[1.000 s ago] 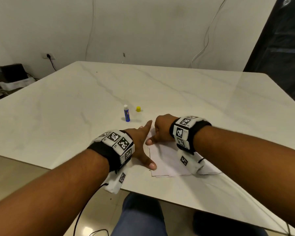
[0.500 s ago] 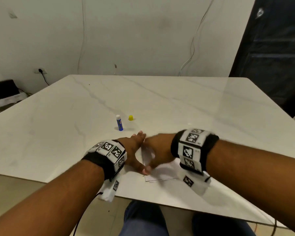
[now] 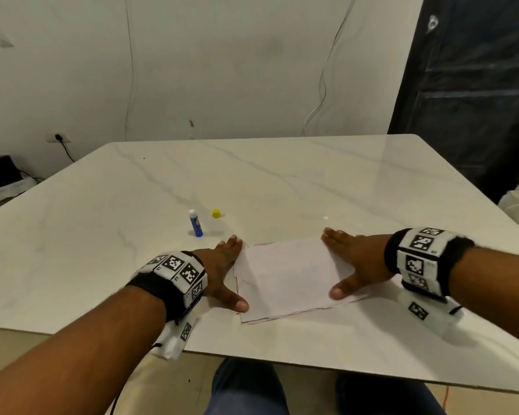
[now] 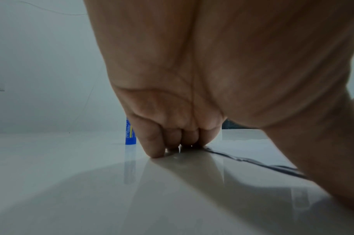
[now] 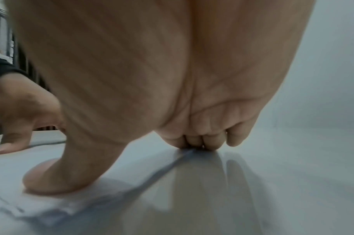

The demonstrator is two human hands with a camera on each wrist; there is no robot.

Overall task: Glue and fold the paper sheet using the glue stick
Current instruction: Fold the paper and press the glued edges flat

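Observation:
A folded white paper sheet (image 3: 285, 280) lies flat near the table's front edge. My left hand (image 3: 222, 271) lies flat beside its left edge, fingers straight, thumb tip touching the near-left corner. My right hand (image 3: 354, 262) presses flat on the paper's right side, thumb on the sheet (image 5: 51, 206). A blue glue stick (image 3: 195, 223) stands upright and uncapped beyond my left hand, also in the left wrist view (image 4: 130, 133). Its yellow cap (image 3: 216, 213) sits just right of it.
The white marble table (image 3: 312, 181) stretches away to a plain wall. Cables hang on the wall, with a socket at the far left. A dark curtain hangs at the right. My knees show under the front edge.
My right hand has swept from the paper's left edge across to its right side, flattening it. My left hand stayed at the left edge. The head view shifted.

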